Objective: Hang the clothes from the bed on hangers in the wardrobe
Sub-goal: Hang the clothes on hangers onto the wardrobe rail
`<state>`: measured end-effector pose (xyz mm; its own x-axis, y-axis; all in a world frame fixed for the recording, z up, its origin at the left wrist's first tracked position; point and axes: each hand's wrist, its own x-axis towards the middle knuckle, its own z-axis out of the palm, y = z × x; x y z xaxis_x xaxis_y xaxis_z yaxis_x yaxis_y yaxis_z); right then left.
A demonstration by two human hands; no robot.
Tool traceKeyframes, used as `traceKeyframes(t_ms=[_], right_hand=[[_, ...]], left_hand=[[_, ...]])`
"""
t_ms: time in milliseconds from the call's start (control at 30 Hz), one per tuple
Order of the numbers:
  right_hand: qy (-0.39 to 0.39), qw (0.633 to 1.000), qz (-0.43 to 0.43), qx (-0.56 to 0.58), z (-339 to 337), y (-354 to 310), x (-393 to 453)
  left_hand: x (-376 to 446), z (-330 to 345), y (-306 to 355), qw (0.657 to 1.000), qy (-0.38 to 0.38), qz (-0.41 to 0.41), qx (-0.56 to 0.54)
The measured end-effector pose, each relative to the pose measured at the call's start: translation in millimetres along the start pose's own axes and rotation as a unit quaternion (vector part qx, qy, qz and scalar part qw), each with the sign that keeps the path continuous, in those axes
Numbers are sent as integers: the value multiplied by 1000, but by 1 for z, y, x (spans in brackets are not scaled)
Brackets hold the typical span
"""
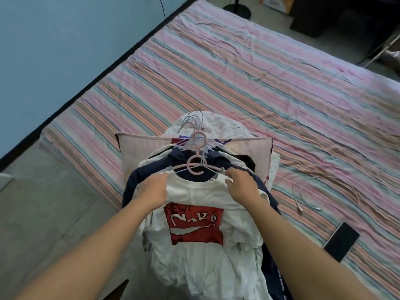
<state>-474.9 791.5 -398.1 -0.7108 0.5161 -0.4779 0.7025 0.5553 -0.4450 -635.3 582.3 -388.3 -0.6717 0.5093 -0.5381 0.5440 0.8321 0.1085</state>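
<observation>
A white T-shirt (194, 252) with a red printed panel lies on top of a pile of clothes at the near edge of the bed (259, 83). A pink hanger (195, 167) sits in its neck, hook pointing away from me. My left hand (154, 189) grips the shirt's left shoulder. My right hand (243, 184) pinches the right shoulder over the hanger's arm. A dark navy garment (138, 176) lies under the shirt. More pink and pale hangers (194, 131) are stacked beyond, over other clothes and a pink pillow (129, 152).
A white cable (324, 191) and a black phone (342, 241) lie on the striped sheet to the right. A blue wall (54, 50) runs along the left. Grey floor (43, 202) is at lower left. Dark furniture and a lamp base (237, 8) stand beyond the bed.
</observation>
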Motion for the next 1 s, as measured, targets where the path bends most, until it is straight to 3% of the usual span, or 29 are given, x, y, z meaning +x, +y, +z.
traceKeyframes(t_ms=[300, 533, 767, 1000], right_hand=[[7, 1000, 19, 16, 36, 7, 25], [79, 983, -1, 168, 36, -1, 14], [130, 965, -47, 222, 12, -24, -22], [137, 966, -69, 208, -15, -58, -86]], left_hand=[[23, 16, 3, 996, 33, -46, 63], [18, 23, -11, 995, 77, -44, 45], [-19, -4, -27, 991, 130, 8, -1], [-103, -29, -50, 979, 183, 31, -81]])
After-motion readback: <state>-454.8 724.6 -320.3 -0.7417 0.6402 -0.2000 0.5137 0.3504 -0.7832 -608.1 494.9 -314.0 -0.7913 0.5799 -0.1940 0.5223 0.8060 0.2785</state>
